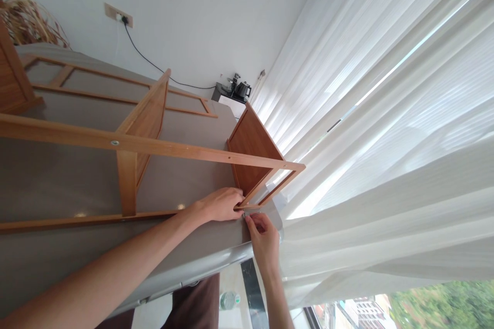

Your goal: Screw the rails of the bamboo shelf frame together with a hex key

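Observation:
A wooden shelf frame [173, 150] lies on its side on a grey-covered surface, with wooden shelf boards standing up from it. My left hand [224, 204] is closed around the frame's lower corner at the right, beside the end shelf board [254, 146]. Just right of it, my right hand [264, 234] pinches something small and thin against the outside of that corner. Fingers hide most of this piece, so its kind cannot be made out. Another shelf board [148, 113] crosses the frame in the middle.
A second, ladder-like wooden frame [104, 93] lies behind. Dried stalks [33, 20] stand at the far left. A black kettle [243, 90] sits on a small cabinet near the wall. White curtains [386, 113] hang close on the right. A clear round container [228, 300] is below the edge.

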A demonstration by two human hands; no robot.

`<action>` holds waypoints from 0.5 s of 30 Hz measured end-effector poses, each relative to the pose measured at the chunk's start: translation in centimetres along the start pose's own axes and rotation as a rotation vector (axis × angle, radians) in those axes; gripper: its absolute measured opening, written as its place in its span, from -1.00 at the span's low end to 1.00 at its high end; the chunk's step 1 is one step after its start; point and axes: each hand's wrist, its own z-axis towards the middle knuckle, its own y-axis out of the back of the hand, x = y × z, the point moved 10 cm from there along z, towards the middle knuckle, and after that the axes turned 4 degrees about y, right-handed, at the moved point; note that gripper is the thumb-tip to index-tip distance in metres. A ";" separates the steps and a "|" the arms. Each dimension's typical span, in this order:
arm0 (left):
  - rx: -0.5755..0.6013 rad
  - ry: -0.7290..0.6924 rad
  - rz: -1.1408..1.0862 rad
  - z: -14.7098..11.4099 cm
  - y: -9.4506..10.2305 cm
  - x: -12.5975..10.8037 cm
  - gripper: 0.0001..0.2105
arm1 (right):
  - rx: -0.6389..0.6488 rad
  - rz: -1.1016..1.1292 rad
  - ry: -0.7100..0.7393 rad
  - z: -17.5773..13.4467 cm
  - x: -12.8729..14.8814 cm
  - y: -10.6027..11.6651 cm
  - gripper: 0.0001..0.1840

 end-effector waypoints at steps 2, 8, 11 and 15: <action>-0.003 0.002 0.006 0.0 0.0 0.0 -0.84 | -0.012 -0.018 0.008 -0.2 0.0 0.0 -0.58; -0.005 -0.004 0.019 0.1 -0.1 -0.1 -0.82 | -0.028 -0.076 0.053 -0.3 0.4 0.2 -0.61; -0.007 -0.001 0.020 0.1 -0.1 -0.1 -0.83 | -0.025 -0.106 0.098 -0.2 0.8 0.3 -0.60; -0.005 0.004 0.013 0.1 -0.2 0.1 -0.83 | -0.021 -0.175 0.180 -0.4 1.2 0.2 -0.61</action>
